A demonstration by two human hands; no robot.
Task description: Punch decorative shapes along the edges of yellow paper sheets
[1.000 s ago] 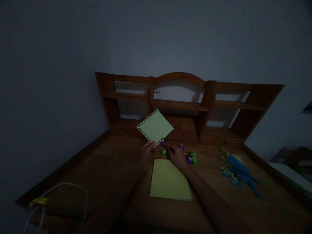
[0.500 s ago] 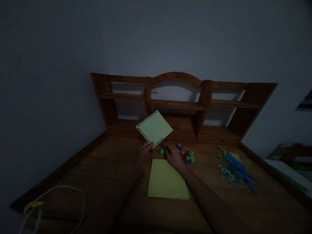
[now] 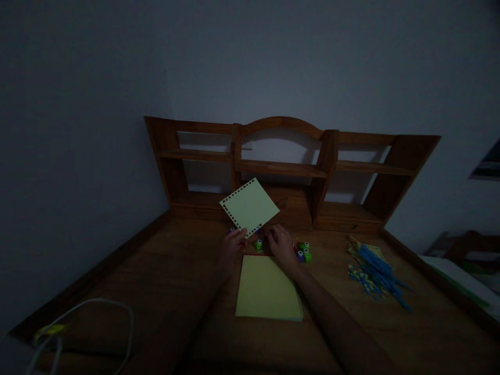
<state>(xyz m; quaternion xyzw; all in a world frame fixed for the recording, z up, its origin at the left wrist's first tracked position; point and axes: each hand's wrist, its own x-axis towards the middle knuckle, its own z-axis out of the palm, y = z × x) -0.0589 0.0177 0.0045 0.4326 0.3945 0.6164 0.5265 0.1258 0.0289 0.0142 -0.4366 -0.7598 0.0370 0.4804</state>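
My left hand (image 3: 233, 244) is closed, pinching the lower corner of a pale yellow paper sheet (image 3: 250, 207). The sheet is raised and tilted, with rows of small punched holes along two of its edges. My right hand (image 3: 280, 242) has its fingers curled low over the desk; whatever they grip is hidden. Between the hands stands a green craft punch (image 3: 258, 244) with a white round spot. A purple punch (image 3: 300, 255) and a green punch (image 3: 307, 255) are right of my right hand. Below both hands lies a stack of yellow paper (image 3: 269, 287).
A wooden shelf unit (image 3: 281, 167) stands at the back of the desk (image 3: 164, 271). Blue and yellow paper strips (image 3: 377, 271) are heaped at the right. A white cable (image 3: 130, 323) curves at the front left, near a yellow object (image 3: 52, 330).
My right hand has shifted slightly up and right, covering more of the punches beside it. The held sheet has moved slightly right. The view has turned a little.
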